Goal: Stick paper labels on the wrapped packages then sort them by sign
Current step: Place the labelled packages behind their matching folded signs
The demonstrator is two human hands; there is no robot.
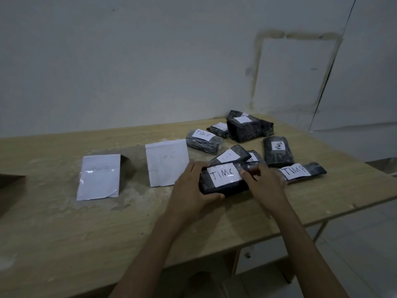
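Wooden table (64, 233) bears labelled black packages (278, 157) and paper signs (98, 176).

The packages (278, 150) are black with white labels (224, 174) lettered in black. The table (64, 233) is pale wood grain. The wall (129, 61) is greyish white.

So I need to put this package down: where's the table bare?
The table is bare along its near edge, in front of the Tim B sign and Tim C sign, left of the left hand gripping the TIM C package. Another strip lies behind the signs, by the wall. The right side, beyond the right hand, is crowded with labelled packages.
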